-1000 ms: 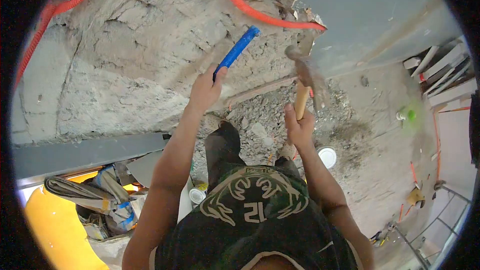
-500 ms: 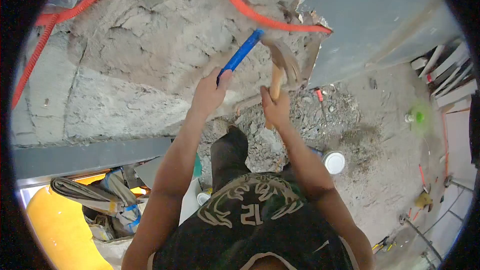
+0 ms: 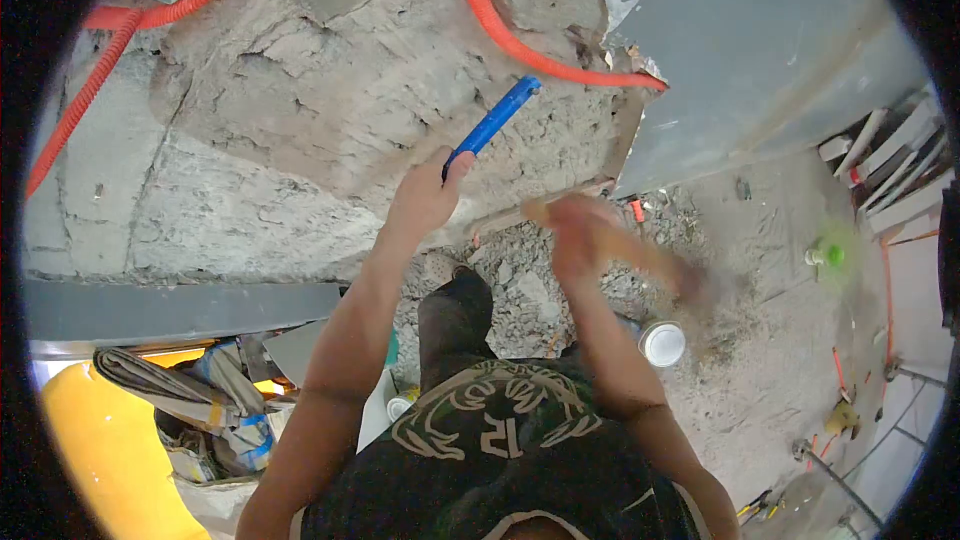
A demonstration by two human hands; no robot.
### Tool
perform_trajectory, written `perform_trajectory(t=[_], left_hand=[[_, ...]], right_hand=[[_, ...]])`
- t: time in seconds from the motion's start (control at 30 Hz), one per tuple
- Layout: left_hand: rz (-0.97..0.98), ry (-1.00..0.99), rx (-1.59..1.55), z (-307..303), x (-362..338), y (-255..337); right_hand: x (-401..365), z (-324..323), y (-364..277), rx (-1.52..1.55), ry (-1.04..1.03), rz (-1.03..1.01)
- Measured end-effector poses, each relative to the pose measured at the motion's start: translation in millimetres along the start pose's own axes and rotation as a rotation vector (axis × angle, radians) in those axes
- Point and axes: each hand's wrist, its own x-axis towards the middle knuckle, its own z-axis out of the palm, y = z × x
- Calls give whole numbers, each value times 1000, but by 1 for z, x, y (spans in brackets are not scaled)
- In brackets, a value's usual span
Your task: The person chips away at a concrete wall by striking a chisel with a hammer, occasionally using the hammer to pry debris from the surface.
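My left hand (image 3: 424, 198) is wrapped round a blue chisel (image 3: 500, 118). Its blue shaft slants up and right against the rough, chipped wall (image 3: 300, 130), and my fingers cover its lower end. In my right hand (image 3: 580, 245), closed as well, is a wooden-handled hammer (image 3: 648, 258). The hammer is smeared by motion; its head end lies low and right, apart from the chisel, over the rubble (image 3: 525, 290).
Orange corrugated conduit (image 3: 540, 58) crosses the wall above the chisel. A grey panel (image 3: 750, 50) with a torn edge is at upper right. A white-lidded tub (image 3: 662, 344) stands by my right forearm. Folded sacks (image 3: 215, 405) lie lower left.
The hammer has swung away from the chisel's top end, down and to the right, with my right hand turning. My left hand keeps the chisel in nearly the same place.
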Motion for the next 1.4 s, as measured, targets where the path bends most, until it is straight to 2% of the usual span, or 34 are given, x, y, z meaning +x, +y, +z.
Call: perform_trajectory(t=[0.03, 0.07, 0.13, 0.23, 0.3, 0.37, 0.4, 0.47, 0.53, 0.57, 0.6, 0.63, 0.7, 0.73, 0.8, 0.83, 0.9, 0.93, 1.0, 1.03, 1.07, 1.1, 1.13, 1.2, 1.33, 1.4], left_hand=[[-37, -49, -6, -2, -2, 4], [-26, -47, -4, 1, -1, -1], [114, 57, 73, 8, 9, -16], [30, 52, 39, 6, 2, -3], [40, 52, 35, 8, 4, -7], [39, 47, 32, 10, 3, -9], [38, 43, 33, 9, 2, -6], [40, 45, 38, 2, 1, 2], [-63, -82, 45, -6, 0, 10], [-63, -82, 47, -2, 2, 3], [7, 5, 60, 6, 5, -9], [80, 95, 72, 9, 7, -16], [57, 66, 65, -1, 4, -11], [16, 31, 52, -3, 3, -10], [6, 45, 46, 0, 2, -13], [-1, 66, 40, 1, 1, -15], [46, 60, 95, 8, 4, -26], [91, 52, 150, 11, 4, -32], [149, -5, 178, 16, -8, -32], [208, -66, 212, 18, -12, -32], [206, -66, 213, 17, -13, -32], [121, -74, 195, 17, -13, -32], [37, -83, 176, 18, -13, -32], [52, -51, 145, 17, -2, -44], [115, -35, 94, 5, 7, -30], [130, -9, 110, 8, 14, -33]], right_hand=[[-19, -2, 40, -444, -170, -22], [-23, -4, 35, -446, -161, -29], [-27, -2, 22, -218, -32, 726], [-23, -29, -8, -255, 1, 620], [-3, -47, -18, -272, -7, 566], [19, -62, -17, 244, -185, -56], [26, -52, -35, 244, -187, -52], [38, -9, -74, 717, 130, -90], [18, 17, -35, 428, 200, -62], [-7, 24, 5, 97, 88, 123], [-27, 27, 34, -236, -27, 305], [-32, 25, 38, -235, -25, 302], [-32, 23, 39, -248, -230, 772], [-32, 20, 40, -249, -232, 764], [-38, 14, 27, -215, -60, 529], [-41, 10, 19, -217, -61, 534], [-22, 7, -17, 64, 161, 563], [-21, 0, -10, 63, 157, 562], [-13, -13, 2, 12, 34, -4], [-19, -14, 3, 13, 32, -3], [-18, -11, -9, 157, 144, 142], [-18, -9, -18, 302, 257, 285], [-19, -10, -21, 301, 260, 285], [-20, -15, -26, 208, 234, 417], [-14, -20, -38, 92, 159, 464], [-10, -18, -45, 111, 247, 464]])
